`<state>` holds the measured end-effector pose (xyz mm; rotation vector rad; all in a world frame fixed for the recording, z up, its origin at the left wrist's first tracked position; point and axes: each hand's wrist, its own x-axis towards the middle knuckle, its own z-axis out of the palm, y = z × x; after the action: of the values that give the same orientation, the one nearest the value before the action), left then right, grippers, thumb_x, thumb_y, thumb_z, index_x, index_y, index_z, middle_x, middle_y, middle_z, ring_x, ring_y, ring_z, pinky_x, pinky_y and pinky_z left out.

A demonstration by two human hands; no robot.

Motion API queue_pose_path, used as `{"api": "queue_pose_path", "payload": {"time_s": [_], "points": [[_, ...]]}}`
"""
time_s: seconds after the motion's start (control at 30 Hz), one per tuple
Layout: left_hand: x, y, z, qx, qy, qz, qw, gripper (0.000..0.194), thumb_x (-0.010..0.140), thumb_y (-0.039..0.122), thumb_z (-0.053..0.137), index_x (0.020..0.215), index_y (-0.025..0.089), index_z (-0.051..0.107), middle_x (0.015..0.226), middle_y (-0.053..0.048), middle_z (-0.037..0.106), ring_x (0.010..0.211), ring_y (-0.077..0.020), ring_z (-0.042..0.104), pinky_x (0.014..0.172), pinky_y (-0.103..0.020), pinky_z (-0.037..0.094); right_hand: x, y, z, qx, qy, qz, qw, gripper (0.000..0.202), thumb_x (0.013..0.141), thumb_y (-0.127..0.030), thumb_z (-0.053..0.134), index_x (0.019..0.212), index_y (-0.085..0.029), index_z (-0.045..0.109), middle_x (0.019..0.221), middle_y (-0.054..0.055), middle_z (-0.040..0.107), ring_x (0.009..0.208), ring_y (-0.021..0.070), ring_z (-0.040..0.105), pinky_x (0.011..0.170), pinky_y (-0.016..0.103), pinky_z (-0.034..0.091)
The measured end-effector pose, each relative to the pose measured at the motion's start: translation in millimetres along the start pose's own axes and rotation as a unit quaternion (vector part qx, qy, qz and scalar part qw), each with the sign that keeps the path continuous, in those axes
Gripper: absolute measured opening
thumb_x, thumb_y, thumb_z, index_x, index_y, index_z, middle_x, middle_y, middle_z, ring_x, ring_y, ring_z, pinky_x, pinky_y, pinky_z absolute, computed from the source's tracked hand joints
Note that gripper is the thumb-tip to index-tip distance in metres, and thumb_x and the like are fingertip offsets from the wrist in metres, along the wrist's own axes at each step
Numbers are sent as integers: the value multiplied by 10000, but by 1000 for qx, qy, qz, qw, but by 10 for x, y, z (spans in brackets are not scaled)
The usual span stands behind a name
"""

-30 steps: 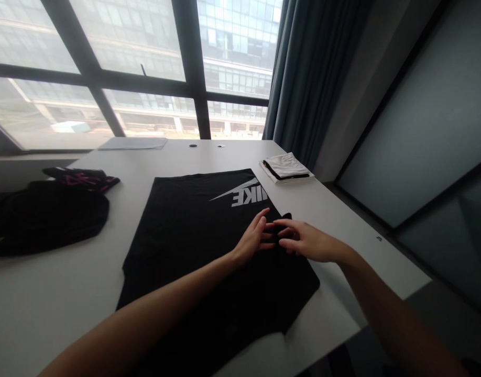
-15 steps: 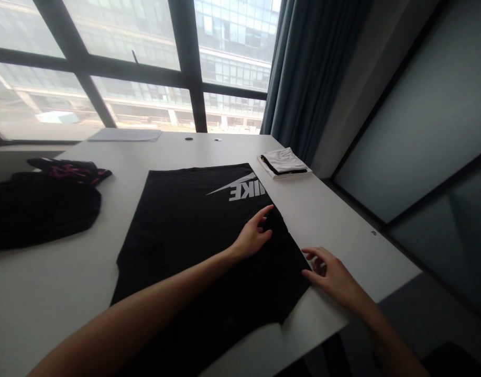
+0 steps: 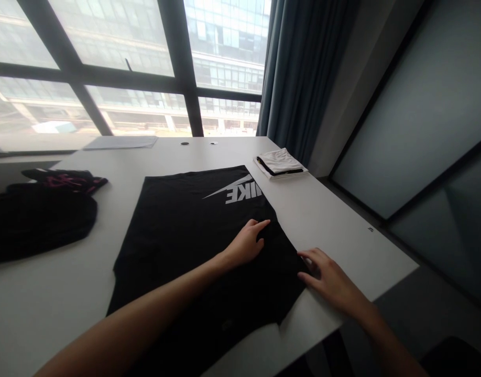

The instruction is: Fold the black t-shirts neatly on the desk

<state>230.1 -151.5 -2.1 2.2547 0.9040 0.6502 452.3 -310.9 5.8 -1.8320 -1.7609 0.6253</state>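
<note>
A black T-shirt (image 3: 177,230) with a white NIKE print lies spread flat, its print upside down from where I look. My left hand (image 3: 246,243) reaches across it and rests on the cloth near the right edge, index finger stretched out and thumb apart. At the shirt's right corner is my right hand (image 3: 323,275), thumb and fingers spread around the edge of the cloth. Its fingertips touch or nearly touch the fabric; no firm grip shows. The near part of the shirt is partly hidden under my left forearm.
The shirt is on a white table (image 3: 335,230). Dark clothing (image 3: 40,220) lies heaped at the left, with a black and pink piece (image 3: 67,180) behind it. A folded white and black stack (image 3: 282,162) sits at the far right, beside a blue curtain (image 3: 299,78).
My left hand has slid a little toward me along the shirt's right edge. The fingers of my right hand have come closer to the corner. The camera view has shifted slightly.
</note>
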Motion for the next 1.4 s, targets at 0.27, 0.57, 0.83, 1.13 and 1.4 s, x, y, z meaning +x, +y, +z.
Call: {"api": "queue_pose_path", "payload": {"time_s": [0.27, 0.57, 0.83, 1.13, 1.4], "points": [[13, -58, 94, 72, 10, 51, 996, 604, 911, 130, 515, 1506, 228, 469, 1405, -114, 518, 1263, -271, 568, 1103, -392, 457, 887, -47, -114, -81, 57, -139, 985, 360, 974, -206, 465, 1262, -234, 678, 1266, 103, 621, 1202, 261, 545, 1071, 433, 423], [63, -101, 34, 92, 1, 87, 992, 599, 925, 151, 523, 1515, 214, 442, 1444, -130, 532, 1281, -292, 545, 1109, -453, 436, 1773, 261, -12, -152, -9, -213, 965, 315, 902, -79, 484, 1016, -182, 760, 1212, 102, 671, 1149, 260, 538, 1062, 425, 410], [-10, 64, 17, 195, 35, 155, 968, 542, 948, 113, 472, 1483, 202, 458, 1586, -123, 368, 1380, -294, 422, 1124, -469, 397, 1808, 394, 70, -85, 43, -207, 974, 139, 910, -322, 654, 902, -210, 735, 1115, 81, 690, 1065, 254, 582, 1003, 425, 431], [-142, 300, 64, 215, -136, 361, 897, 245, 999, 348, 576, 1205, 242, 658, 1124, -48, 657, 978, -206, 596, 844, -356, 457, 1757, 339, 116, -83, 70, -189, 976, 85, 882, -305, 707, 875, -221, 722, 1106, 67, 680, 1059, 244, 574, 993, 401, 427], [-117, 267, 48, 258, -130, 369, 884, 208, 1046, 259, 475, 1014, 216, 676, 924, -29, 632, 784, -162, 558, 720, -309, 430, 1734, 312, 116, -91, 75, -184, 976, 65, 888, -282, 704, 869, -221, 712, 1100, 61, 685, 1054, 241, 573, 989, 391, 425]]}}
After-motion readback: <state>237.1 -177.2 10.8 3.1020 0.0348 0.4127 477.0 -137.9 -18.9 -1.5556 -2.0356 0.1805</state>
